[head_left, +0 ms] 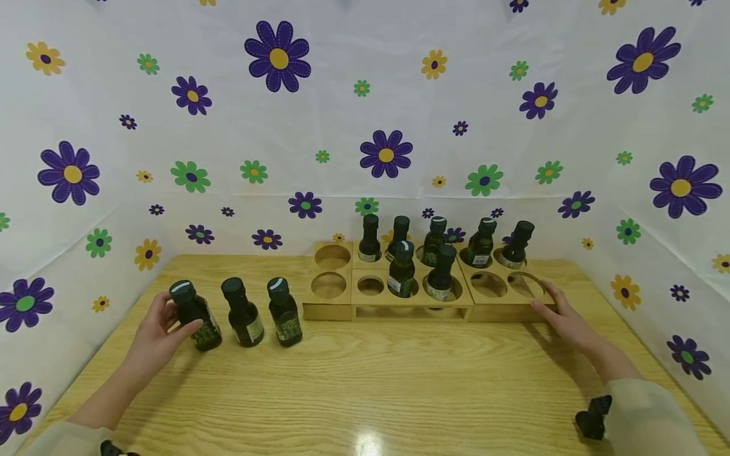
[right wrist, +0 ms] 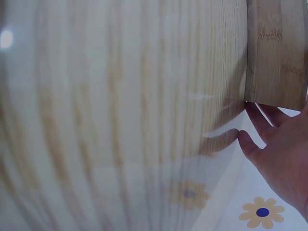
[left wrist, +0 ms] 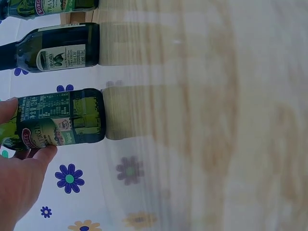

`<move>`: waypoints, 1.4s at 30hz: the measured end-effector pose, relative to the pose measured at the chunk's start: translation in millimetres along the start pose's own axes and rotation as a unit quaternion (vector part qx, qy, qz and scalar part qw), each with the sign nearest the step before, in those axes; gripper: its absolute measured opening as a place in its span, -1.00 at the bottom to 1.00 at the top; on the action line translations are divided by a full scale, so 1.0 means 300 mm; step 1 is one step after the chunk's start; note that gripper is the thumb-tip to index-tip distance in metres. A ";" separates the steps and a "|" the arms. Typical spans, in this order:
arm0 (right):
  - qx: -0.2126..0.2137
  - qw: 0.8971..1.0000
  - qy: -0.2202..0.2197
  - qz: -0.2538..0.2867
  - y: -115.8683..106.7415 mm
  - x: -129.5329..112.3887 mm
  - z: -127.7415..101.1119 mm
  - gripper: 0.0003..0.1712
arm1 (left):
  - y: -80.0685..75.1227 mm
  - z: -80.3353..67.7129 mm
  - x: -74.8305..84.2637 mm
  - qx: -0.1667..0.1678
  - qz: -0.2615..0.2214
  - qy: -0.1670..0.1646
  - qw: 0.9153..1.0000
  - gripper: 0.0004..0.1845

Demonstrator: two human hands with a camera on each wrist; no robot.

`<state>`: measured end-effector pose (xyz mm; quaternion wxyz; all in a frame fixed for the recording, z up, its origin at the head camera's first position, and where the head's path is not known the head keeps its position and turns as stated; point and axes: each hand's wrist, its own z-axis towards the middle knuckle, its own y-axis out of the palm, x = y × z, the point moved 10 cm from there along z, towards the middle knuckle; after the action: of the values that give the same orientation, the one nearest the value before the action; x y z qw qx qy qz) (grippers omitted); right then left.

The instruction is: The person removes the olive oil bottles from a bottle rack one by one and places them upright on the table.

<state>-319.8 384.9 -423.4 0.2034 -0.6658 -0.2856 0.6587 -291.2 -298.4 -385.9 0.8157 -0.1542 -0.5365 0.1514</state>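
Three dark green glass bottles stand in a row on the wooden table (head_left: 365,380) at the left. My left hand (head_left: 173,316) grips the leftmost bottle (head_left: 196,320), thumb and fingers curled round its labelled body (left wrist: 62,118). The middle bottle (head_left: 244,313) and the third bottle (head_left: 284,313) stand free beside it. A wooden rack (head_left: 410,303) with round holes sits at the back centre and holds several more bottles (head_left: 402,269). My right hand (head_left: 556,310) rests with straight fingers (right wrist: 250,142) against the rack's right front corner (right wrist: 276,53).
Holes at the rack's left end (head_left: 329,271) and right end (head_left: 507,285) hold nothing. White cloth walls (head_left: 365,126) printed with flowers close the table in at the back and both sides. A black wrist-worn camera (head_left: 593,415) shows at lower right.
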 end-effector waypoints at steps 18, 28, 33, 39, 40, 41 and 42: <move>-0.002 1.000 -0.008 -0.003 0.001 -0.003 0.000 -0.15 | -0.061 -0.014 0.122 0.102 0.040 0.008 0.994 -0.24; -0.002 1.000 -0.009 -0.002 0.002 0.009 0.005 -0.16 | 0.037 -0.002 0.423 0.106 -0.048 0.098 0.988 -0.30; -0.003 1.000 -0.012 0.002 0.000 0.010 0.005 -0.16 | 0.177 0.018 0.543 0.050 -0.073 0.139 0.986 -0.31; -0.002 1.000 -0.014 -0.005 0.002 0.005 0.005 -0.15 | 0.345 0.046 0.597 -0.018 -0.113 0.149 0.982 -0.33; -0.001 1.000 -0.013 -0.006 0.001 0.005 0.006 -0.15 | 0.369 0.055 0.599 -0.026 -0.115 0.148 0.982 -0.33; 0.000 1.000 -0.013 -0.004 0.001 0.006 0.006 -0.15 | 0.393 0.064 0.602 -0.034 -0.117 0.147 0.982 -0.33; 0.001 1.000 -0.012 -0.003 0.000 0.007 0.006 -0.15 | 0.417 0.075 0.605 -0.042 -0.120 0.144 0.981 -0.33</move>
<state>-321.7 386.1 -425.1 0.2026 -0.6571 -0.2892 0.6660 -253.7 -108.1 -278.9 0.8896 -0.1433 -0.4337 0.0060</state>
